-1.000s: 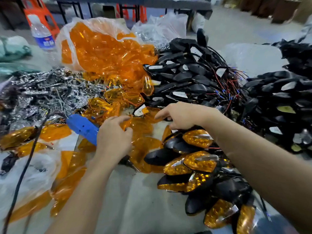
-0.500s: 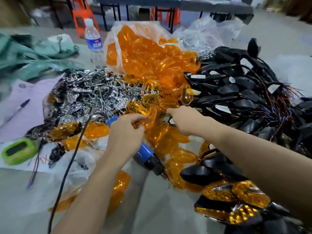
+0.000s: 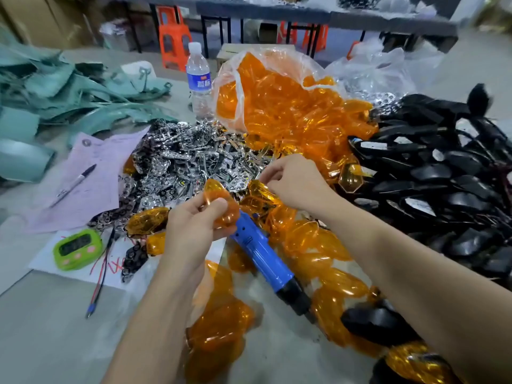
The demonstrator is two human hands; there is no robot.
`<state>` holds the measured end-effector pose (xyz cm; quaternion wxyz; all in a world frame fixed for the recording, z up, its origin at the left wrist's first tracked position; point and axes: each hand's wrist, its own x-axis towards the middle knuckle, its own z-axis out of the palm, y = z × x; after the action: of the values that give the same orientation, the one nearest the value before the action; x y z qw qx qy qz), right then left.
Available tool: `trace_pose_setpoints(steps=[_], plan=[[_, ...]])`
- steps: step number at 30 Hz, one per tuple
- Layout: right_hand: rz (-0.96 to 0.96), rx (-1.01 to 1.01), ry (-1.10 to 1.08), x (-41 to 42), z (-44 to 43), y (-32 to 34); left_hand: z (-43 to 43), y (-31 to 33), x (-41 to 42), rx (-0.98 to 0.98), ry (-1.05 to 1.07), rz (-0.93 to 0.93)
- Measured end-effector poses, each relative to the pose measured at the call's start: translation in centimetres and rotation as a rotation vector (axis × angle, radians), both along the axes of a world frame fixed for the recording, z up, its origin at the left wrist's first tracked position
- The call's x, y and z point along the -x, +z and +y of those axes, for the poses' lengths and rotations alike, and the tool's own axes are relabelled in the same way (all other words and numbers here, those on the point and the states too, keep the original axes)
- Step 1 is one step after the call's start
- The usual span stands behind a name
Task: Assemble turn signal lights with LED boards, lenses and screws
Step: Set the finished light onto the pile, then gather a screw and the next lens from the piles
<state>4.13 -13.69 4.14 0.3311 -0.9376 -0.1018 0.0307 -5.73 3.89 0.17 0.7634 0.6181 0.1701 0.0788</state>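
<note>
My left hand holds an orange lens pinched between thumb and fingers, lifted above the table. My right hand hovers with curled fingers over the heap of chrome reflector pieces, its fingertips at a chrome piece; whether it grips that piece is unclear. A plastic bag of orange lenses spills toward me. Black signal housings with wires are piled at the right. A blue electric screwdriver lies beneath my hands among loose lenses.
A water bottle stands behind the chrome heap. A green timer, a pen on purple paper and teal fabric lie at the left. Finished amber lights lie at lower right. Bare grey tabletop at lower left.
My view has swung left and up. My left hand lifted an orange lens off the pile. My right hand moved from the housings toward the chrome heap.
</note>
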Motion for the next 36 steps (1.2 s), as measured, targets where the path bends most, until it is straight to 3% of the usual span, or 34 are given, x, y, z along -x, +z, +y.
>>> trace_pose_setpoints(steps=[8, 12, 15, 18, 23, 26, 30, 36], plan=[[-0.097, 0.565, 0.091, -8.5, 4.4, -3.6, 2.8, -0.1, 0.8, 0.125, -0.073, 0.043], [-0.113, 0.623, 0.047, -9.3, 5.4, -4.3, 2.3, 0.0, 0.7, 0.144, -0.101, 0.070], [-0.228, 0.633, -0.014, -8.9, 4.8, -3.9, 2.0, 0.2, 0.5, 0.129, -0.125, 0.081], [-0.162, 0.379, -0.081, -7.7, 3.6, -2.5, 1.4, 0.3, 0.6, 0.123, -0.141, 0.091], [0.029, -0.398, -0.212, -1.9, 2.0, 2.6, 0.3, 0.7, 1.2, 0.116, -0.096, 0.070], [0.001, -0.692, -0.190, 5.2, 1.3, 3.9, -0.6, 1.3, 1.8, 0.124, -0.105, 0.012], [0.078, -0.878, -0.184, 13.5, 0.4, 2.3, -2.3, 2.0, 3.3, 0.199, -0.127, -0.062], [0.150, -0.876, -0.239, 16.8, -1.1, -0.3, -4.4, 2.4, 5.2, 0.187, -0.186, -0.081]])
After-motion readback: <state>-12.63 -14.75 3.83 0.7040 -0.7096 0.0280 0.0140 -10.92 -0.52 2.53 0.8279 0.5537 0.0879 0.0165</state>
